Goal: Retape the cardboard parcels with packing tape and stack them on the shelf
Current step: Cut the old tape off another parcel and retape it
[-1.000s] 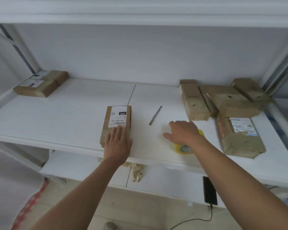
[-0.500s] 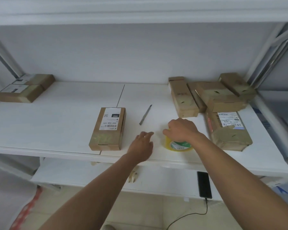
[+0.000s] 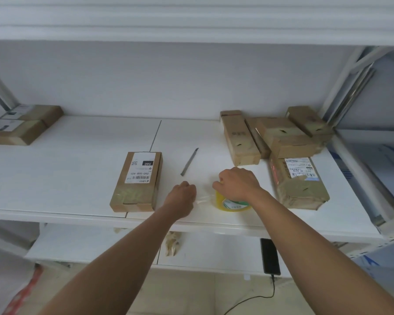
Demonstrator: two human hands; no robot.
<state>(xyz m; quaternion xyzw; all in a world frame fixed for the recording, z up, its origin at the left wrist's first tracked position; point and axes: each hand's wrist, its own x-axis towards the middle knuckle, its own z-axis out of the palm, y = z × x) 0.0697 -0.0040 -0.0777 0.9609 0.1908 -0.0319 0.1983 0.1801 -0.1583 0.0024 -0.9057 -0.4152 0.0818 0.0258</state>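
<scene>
Right hand (image 3: 237, 184) grips tape roll (image 3: 231, 202) on shelf (image 3: 66, 178); left hand (image 3: 182, 193) pinches the pulled tape end (image 3: 204, 199).

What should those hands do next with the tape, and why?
Probably keep drawing the strip out toward the labelled parcel. The right hand holds the yellow tape roll on the shelf, the left hand pinches a short clear strip, and it does not yet reach the parcel.
</scene>
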